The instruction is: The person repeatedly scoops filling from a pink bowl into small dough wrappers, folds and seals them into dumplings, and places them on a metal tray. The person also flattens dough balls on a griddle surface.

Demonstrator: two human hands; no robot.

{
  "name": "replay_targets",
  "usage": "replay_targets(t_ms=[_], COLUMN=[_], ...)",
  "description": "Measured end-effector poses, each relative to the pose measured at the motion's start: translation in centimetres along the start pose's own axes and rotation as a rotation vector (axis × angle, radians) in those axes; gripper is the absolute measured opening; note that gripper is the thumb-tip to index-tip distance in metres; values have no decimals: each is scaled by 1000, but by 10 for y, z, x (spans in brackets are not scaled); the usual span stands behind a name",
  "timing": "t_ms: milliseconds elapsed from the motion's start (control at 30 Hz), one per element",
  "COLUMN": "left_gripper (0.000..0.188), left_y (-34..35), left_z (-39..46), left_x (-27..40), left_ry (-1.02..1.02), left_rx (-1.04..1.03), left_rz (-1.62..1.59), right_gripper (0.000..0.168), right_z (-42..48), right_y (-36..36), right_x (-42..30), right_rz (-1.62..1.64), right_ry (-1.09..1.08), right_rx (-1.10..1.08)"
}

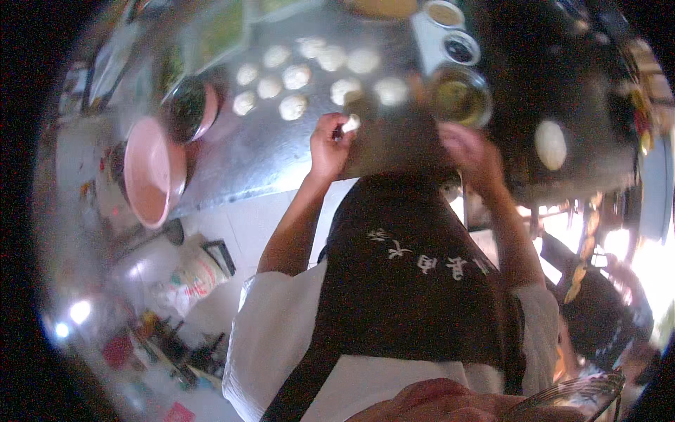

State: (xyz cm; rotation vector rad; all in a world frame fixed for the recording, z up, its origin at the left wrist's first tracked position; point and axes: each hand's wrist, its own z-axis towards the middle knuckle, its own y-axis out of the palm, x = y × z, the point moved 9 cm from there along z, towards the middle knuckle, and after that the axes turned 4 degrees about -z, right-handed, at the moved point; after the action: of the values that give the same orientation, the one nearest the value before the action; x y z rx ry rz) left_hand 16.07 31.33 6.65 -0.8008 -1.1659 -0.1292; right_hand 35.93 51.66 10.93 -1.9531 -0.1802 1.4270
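Observation:
My left hand [329,150] is over the front part of a metal worktop [248,163], pinching a small white lump, apparently dough [350,124], between thumb and fingers. Beyond it, several round pale dough pieces [296,77] lie spread over the worktop. My right hand [466,147] is blurred by motion, so its grip cannot be made out. It is just below a round bowl of yellowish liquid [460,97], nearest to that bowl's front rim. Between my hands a dark brownish patch of the work surface [395,137] shows.
At left stand a pink basin [147,174] and a bowl with dark contents [184,109]. Two small bowls [444,14] [460,47] sit at the back right. A white oval piece [551,145] lies on the dark surface at right. A printed sack [198,282] is lower left.

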Motion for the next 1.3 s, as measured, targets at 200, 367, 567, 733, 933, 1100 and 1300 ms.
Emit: replay_targets(t_ms=[200, 367, 567, 733, 933, 1100, 1300], left_gripper=[29, 39, 27, 28, 28, 30, 35], left_y=[53, 93, 116, 74, 84, 95, 85], left_z=[2, -20, -12, -4, -8, -9, 5], left_x=[82, 61, 27, 82, 68, 43, 83], left_ry=[239, -111, -303, 406, 208, 355, 564], left_rx=[-141, -386, -477, -447, -614, -738, -467], left_rz=[-85, -785, -553, 42, 1, 283, 533], right_gripper=[23, 17, 16, 19, 17, 19, 24], right_z=[38, 24, 11, 15, 18, 10, -21], right_y=[49, 52, 37, 41, 59, 43, -8], right_x=[-43, -37, -40, -63, -58, -36, 8], right_rz=[298, 420, 206, 93, -160, 388, 738], right_ry=[-144, -100, -179, -252, -94, -43, 275], right_rx=[232, 278, 453, 405, 244, 134, 259])
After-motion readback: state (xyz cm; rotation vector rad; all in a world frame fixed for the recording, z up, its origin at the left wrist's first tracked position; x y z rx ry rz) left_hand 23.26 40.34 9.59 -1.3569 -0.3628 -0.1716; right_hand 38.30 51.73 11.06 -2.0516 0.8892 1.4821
